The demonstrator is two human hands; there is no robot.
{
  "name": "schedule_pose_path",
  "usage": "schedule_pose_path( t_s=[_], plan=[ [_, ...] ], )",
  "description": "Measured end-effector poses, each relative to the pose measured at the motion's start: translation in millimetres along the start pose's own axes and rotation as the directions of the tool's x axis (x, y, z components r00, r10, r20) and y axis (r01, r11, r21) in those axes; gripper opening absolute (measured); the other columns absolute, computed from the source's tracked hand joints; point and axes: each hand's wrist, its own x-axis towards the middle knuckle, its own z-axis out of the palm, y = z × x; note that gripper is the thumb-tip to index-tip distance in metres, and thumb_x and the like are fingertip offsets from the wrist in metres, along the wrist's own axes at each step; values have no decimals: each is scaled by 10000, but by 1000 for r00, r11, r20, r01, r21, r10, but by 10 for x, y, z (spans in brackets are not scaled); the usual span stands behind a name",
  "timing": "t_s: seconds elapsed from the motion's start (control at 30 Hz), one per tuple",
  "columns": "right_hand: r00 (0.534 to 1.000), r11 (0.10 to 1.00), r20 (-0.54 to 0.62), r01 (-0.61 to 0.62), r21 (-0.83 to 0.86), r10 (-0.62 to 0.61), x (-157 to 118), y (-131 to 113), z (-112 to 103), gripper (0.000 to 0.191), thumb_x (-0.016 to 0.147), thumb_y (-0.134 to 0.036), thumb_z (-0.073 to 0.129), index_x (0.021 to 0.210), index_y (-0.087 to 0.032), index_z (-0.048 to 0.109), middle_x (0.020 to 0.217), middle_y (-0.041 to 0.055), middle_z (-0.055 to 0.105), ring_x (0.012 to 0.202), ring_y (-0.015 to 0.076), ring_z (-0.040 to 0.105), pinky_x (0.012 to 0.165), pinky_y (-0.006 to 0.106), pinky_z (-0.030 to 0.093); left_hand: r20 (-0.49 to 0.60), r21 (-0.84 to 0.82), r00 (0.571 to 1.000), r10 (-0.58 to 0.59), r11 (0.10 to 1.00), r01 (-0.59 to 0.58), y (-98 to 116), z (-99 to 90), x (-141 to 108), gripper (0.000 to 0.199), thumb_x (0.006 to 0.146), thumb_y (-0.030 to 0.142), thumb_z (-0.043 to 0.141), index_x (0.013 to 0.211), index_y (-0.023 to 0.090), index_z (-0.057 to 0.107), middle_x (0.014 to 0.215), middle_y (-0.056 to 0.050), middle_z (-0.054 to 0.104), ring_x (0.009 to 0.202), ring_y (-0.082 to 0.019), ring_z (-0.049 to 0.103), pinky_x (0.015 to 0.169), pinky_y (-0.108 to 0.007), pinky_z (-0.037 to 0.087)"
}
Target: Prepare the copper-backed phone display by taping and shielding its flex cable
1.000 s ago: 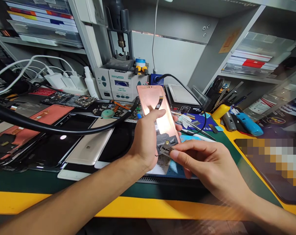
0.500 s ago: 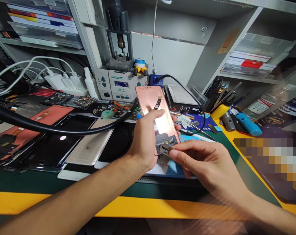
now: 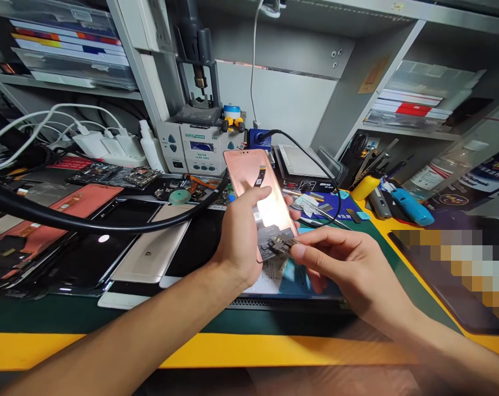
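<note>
My left hand point(image 3: 243, 234) is wrapped round a copper-pink phone screen panel point(image 3: 269, 206), its thumb across the back and fingertips showing at the right edge. The panel is tilted up, with a short dark flex cable point(image 3: 260, 175) near its top and a grey-black strip along its lower end. Between the thumb and forefinger of my right hand point(image 3: 335, 261) is a thin razor blade point(image 3: 283, 245) with cut-outs. The blade lies over the dark strip at the panel's bottom; whether its edge touches cannot be seen.
A thick black hose point(image 3: 109, 224) crosses the left side above several phone parts, including a gold phone back cover point(image 3: 152, 247). Behind stands a hot-air station point(image 3: 199, 146). Tweezers point(image 3: 327, 212), a yellow bottle point(image 3: 365, 187) and a blue tool point(image 3: 412, 206) lie to the right.
The view has shifted slightly. The razor blade has turned a little and looks darker over the strip. Both hands keep their holds.
</note>
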Motion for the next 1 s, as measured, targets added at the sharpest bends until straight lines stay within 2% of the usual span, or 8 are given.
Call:
schedule_pose_path(
  t_s=[0.13,0.3,0.5,0.63,0.77,0.87,0.93,1.0],
  plan=[
    [1000,998,-12,26,59,-25,-2,21,-38,175,737,-303,816,801,-160,738,540,-37,594,406,68,508,405,181,379,-3,-1,1000,-12,1000,12,45,10,-20,287,785,330,565,834,86,708,736,-111,725,635,-228,696,570,-310,568],
    [996,995,-25,87,38,-86,-9,0,-74,186,754,-316,801,794,-150,728,536,-38,580,409,70,502,411,193,384,-11,23,1000,28,999,-27,88,31,-17,232,769,278,580,868,98,688,747,-109,734,674,-259,716,591,-354,591],
    [951,961,-199,258,102,-235,142,-31,-209,172,715,-271,799,750,-144,688,585,-30,603,406,75,484,407,221,399,27,64,1000,0,998,-2,170,-36,66,274,750,280,596,901,69,682,773,-137,736,665,-269,713,587,-388,597],
    [936,953,-266,273,134,-231,269,-21,-318,153,717,-247,748,732,-163,620,536,-58,560,367,79,473,369,216,345,58,95,998,-11,996,6,220,-61,106,271,736,244,587,910,56,677,786,-136,737,681,-261,715,628,-393,603],
    [944,958,-258,248,146,-205,328,35,-336,150,783,-221,703,722,-160,580,501,-78,508,357,71,444,364,204,344,115,137,993,-30,990,14,219,-55,88,295,732,227,585,947,46,675,815,-148,745,668,-263,712,597,-382,593],
    [960,972,-225,198,130,-165,338,83,-313,151,926,-276,625,909,-126,624,721,-25,614,521,81,554,480,206,472,171,163,984,-54,986,26,214,-44,55,326,715,197,572,990,55,677,791,-133,746,644,-253,708,597,-371,586],
    [970,979,-202,165,120,-139,337,102,-300,216,956,-308,593,1077,-131,623,961,41,659,737,134,644,635,284,558,207,178,975,-79,983,41,219,-35,31,356,703,187,561,1013,61,680,782,-127,747,626,-250,704,598,-371,581],
    [976,984,-182,138,112,-117,336,111,-290,270,954,-316,594,1161,-144,608,1097,73,648,878,182,660,736,351,574,240,186,966,-97,981,52,227,-25,5,370,704,199,549,1022,68,686,767,-123,745,623,-255,702,603,-378,578]
  ],
)
